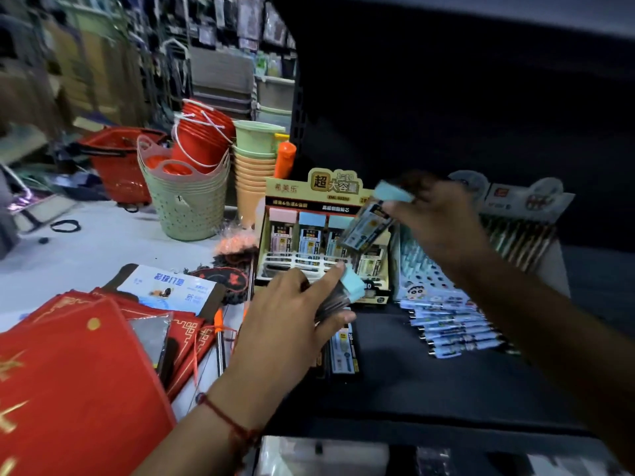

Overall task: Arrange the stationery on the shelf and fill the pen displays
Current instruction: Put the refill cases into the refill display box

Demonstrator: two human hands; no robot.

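Note:
A yellow display box (321,190) of pencil-lead cases stands on the dark shelf (412,369), its slots partly filled with pink and blue capped cases. My right hand (436,218) pinches one blue-capped lead case (371,225), tilted, just above the box's right slots. My left hand (292,324) grips a bundle of similar cases (343,297) with a blue cap in front of the box. More flat cases (343,352) lie on the shelf below my left hand. Cartoon-printed pens (446,321) lie in a pile to the right.
A second pen display (515,214) stands at the back right. Left of the shelf are red banners (79,365), a green perforated basket (187,207) holding red buckets, stacked cups (256,159) and a red shopping basket (117,159). Packaged items sit on the lower shelf (323,455).

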